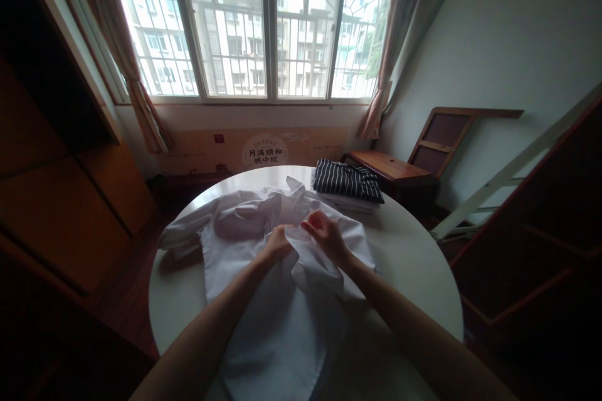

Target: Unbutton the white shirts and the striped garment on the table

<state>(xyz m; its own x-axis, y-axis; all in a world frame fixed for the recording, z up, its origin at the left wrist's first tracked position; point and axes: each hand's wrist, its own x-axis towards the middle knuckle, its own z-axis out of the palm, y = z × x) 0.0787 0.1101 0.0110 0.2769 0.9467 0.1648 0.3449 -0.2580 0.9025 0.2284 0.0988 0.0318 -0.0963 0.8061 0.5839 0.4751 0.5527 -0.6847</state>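
White shirt (282, 276) fabric is being pinched at its front by the left hand (278, 243) and right hand (324, 233); likely buttoning, calling for edges being aligned.

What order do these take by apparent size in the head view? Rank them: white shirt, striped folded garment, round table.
1. round table
2. white shirt, spread across much of it
3. striped folded garment, though it lies farther from the camera, which shrinks it.

Cardboard panel (256, 149) under the window: a round emblem was printed with the Chinese characters 月满颐和 over 映中秋.
Small red mark at its left: could not be read.
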